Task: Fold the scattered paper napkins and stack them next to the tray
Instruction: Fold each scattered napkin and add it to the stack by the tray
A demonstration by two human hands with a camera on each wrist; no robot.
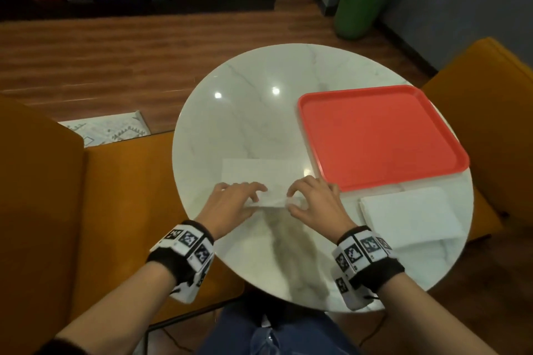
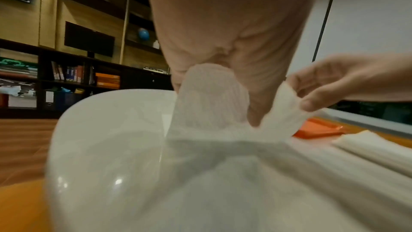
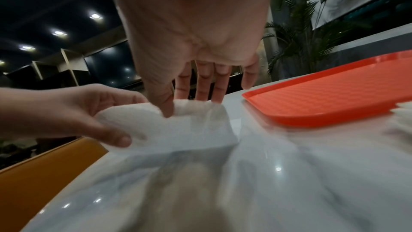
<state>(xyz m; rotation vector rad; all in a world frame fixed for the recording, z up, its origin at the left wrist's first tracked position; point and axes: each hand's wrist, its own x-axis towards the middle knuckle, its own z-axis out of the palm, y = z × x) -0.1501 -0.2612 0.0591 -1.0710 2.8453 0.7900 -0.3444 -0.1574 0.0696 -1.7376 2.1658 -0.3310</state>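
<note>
Indoors: round marble table (image 1: pixel 253 112), wood floor (image 1: pixel 101 55), perhaps bookshelves (image 2: pixel 73 75).

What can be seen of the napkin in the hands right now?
The napkin is a thin white paper sheet with a fine embossed texture. Its far part lies flat on the marble table, left of the red tray and apart from it. Its near edge is lifted off the table and curls up: the left hand pinches one end, the right hand pinches the other. It is mid-fold, not yet on the stack.
</note>
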